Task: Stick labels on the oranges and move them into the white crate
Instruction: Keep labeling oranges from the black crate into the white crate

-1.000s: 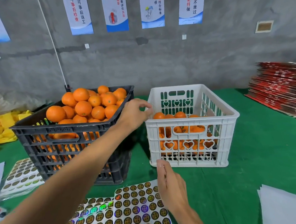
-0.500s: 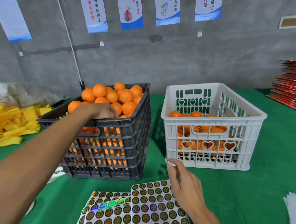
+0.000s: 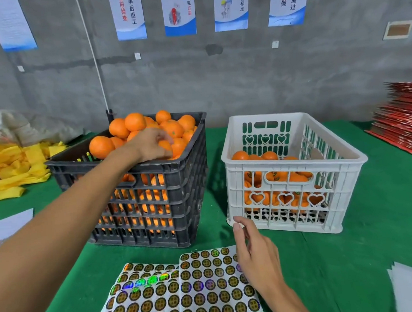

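Reaching into the black crate (image 3: 140, 188) at eleven o'clock, left hand (image 3: 149, 145) curling fingers round one orange (image 3: 164, 145) atop the heaped pile. Hovering at five o'clock over the label sheets (image 3: 183, 290), right hand (image 3: 255, 251) loosely spread, seemingly empty, just short of the white crate (image 3: 293, 160) at one o'clock. Looks firm, round, prone to rolling; best cupped across the widest part.

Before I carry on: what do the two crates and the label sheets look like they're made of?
Black crate: looks like moulded plastic, matt, slotted walls with scuffs. White crate: also moulded plastic, slightly glossy, with heart-shaped cut-outs. Label sheets: probably thin glossy backing paper carrying round foil-like stickers; some flash rainbow colours, which suggests a holographic finish.
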